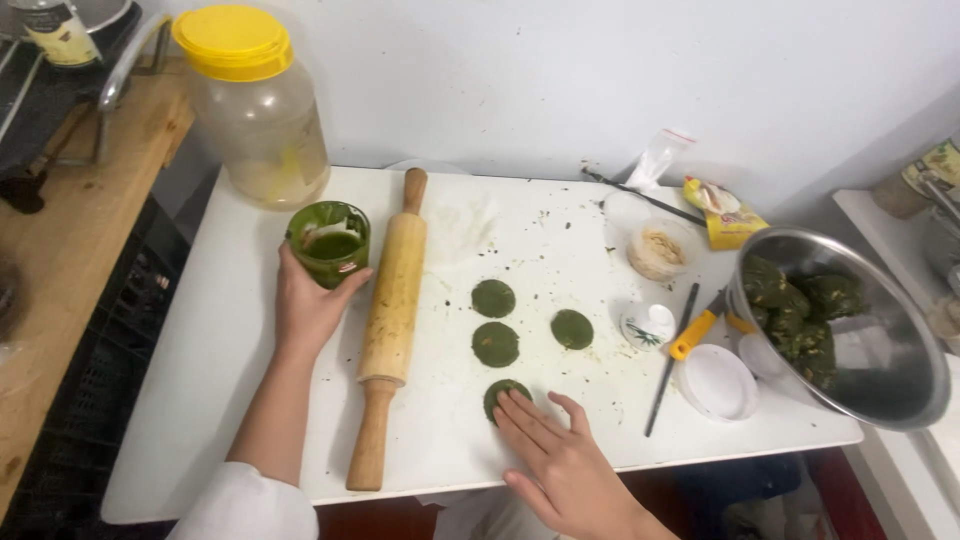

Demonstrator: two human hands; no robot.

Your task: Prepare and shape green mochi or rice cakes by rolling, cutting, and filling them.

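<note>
The left hand (308,305) wraps around a small green glass cup (329,243) just left of the wooden rolling pin (392,300), gripping it from below so the rim stays level. The right hand (560,465) lies open and flat, grasping nothing, fingertips pressing the nearest green dough disc (497,394), which sits right of the rolling pin's handle. Three more flattened discs (494,343) lie further right of the pin, spaced apart so they do not stick together.

Yellow sachet (724,212) lying against the wall beside the steel bowl (880,350), clear plastic bag (657,157) propped behind it, pale label on a bottle (55,32) far top left
</note>
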